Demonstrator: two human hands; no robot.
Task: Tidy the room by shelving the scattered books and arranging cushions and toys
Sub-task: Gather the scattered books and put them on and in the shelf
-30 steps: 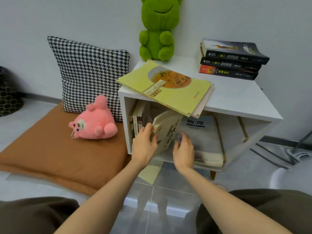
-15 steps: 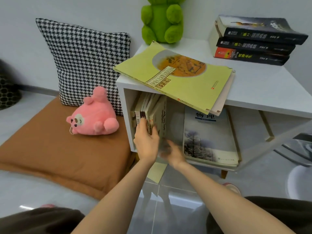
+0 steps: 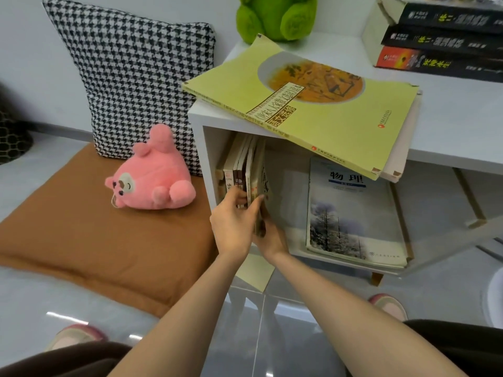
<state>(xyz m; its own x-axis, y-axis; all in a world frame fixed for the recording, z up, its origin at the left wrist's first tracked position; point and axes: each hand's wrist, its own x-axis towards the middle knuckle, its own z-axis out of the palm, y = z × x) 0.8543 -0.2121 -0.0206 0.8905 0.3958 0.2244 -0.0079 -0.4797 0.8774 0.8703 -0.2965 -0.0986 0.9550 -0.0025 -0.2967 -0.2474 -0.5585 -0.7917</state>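
Slotting a cream paperback book (image 3: 261, 183) upright beside the row of standing books (image 3: 236, 170) inside the white cube shelf (image 3: 198, 148); left hand (image 3: 231, 223) pinches the row, right hand (image 3: 273, 239) grips the paperback low. Next, probably: shelving the overhanging yellow-green textbook (image 3: 326, 123).

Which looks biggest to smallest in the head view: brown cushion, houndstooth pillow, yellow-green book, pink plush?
1. brown cushion
2. houndstooth pillow and yellow-green book: too alike to rank
3. pink plush
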